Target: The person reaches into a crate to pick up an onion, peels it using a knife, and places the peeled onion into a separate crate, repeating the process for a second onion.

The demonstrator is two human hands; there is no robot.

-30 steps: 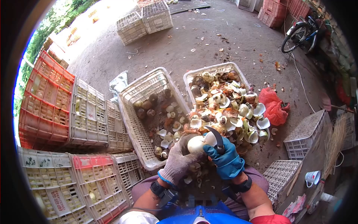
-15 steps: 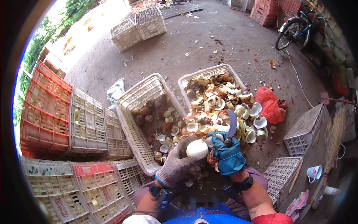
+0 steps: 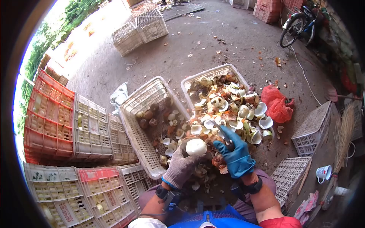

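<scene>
A peeled white onion [image 3: 196, 147] sits in my left hand [image 3: 181, 167], which wears a grey knit glove and has its fingers curled round it. My right hand [image 3: 237, 156], in a blue rubber glove, grips a curved knife [image 3: 225, 133] whose blade points up and to the left over the peelings. A gap separates knife and onion. In front of my left hand, a white plastic crate [image 3: 129, 142] contains unpeeled brown onions [image 3: 143, 123] among dirt and skins. Beyond the right hand, another crate [image 3: 185, 88] is heaped with onion peelings [image 3: 228, 102], which spill over its near side.
Stacked crates filled with pale onions [image 3: 91, 125] line the left side. A red mesh bag [image 3: 276, 106] lies right of the peelings. Farther right are white crates [image 3: 311, 129], a white mug [image 3: 323, 173], a straw broom [image 3: 342, 136] and a bicycle [image 3: 296, 28].
My right hand and knife have moved away from the onion, and the blade has swung left and lower. The left hand has shifted slightly left with the onion.
</scene>
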